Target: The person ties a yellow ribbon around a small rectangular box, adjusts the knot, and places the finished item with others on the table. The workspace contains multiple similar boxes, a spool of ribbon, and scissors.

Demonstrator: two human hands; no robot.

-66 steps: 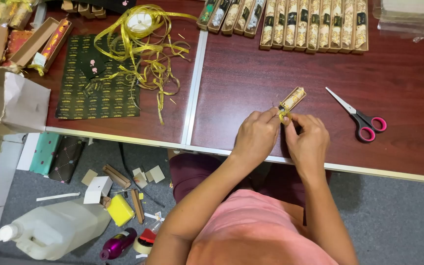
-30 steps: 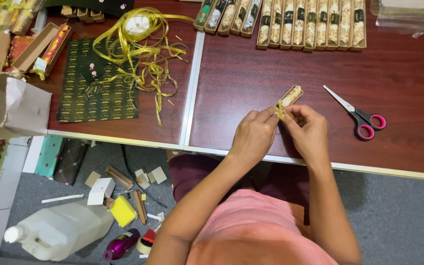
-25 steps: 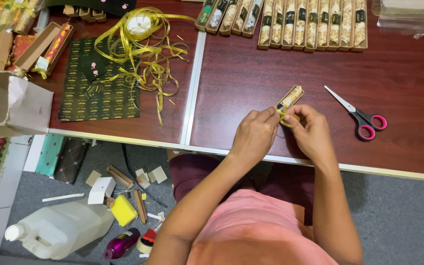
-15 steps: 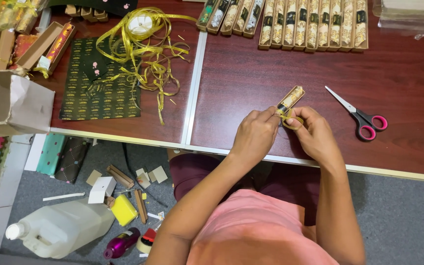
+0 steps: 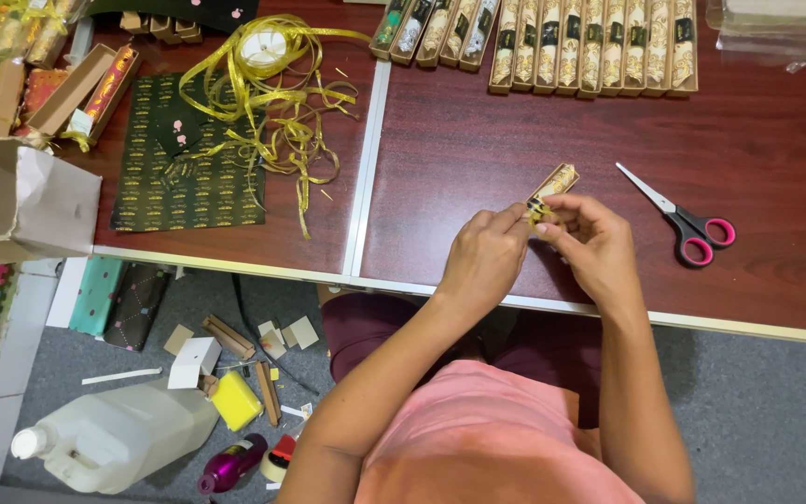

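A small slim tan box [image 5: 553, 183] with a dark window lies tilted on the dark red table [image 5: 478, 149]. My left hand [image 5: 484, 257] and my right hand [image 5: 592, 241] meet at its near end. Both pinch a thin gold ribbon [image 5: 541, 213] wrapped around the box there. Fingers hide the knot.
Pink-handled scissors [image 5: 683, 221] lie right of my hands. A row of several similar boxes [image 5: 590, 47] lines the far edge. A gold ribbon spool with loose strands [image 5: 268, 65], dark patterned paper [image 5: 184, 159] and a cardboard carton [image 5: 20, 201] are at left. A plastic jug [image 5: 123, 434] and scraps litter the floor.
My fingers have shifted slightly on the ribbon at the box's near end, and the box has stayed in about the same place.
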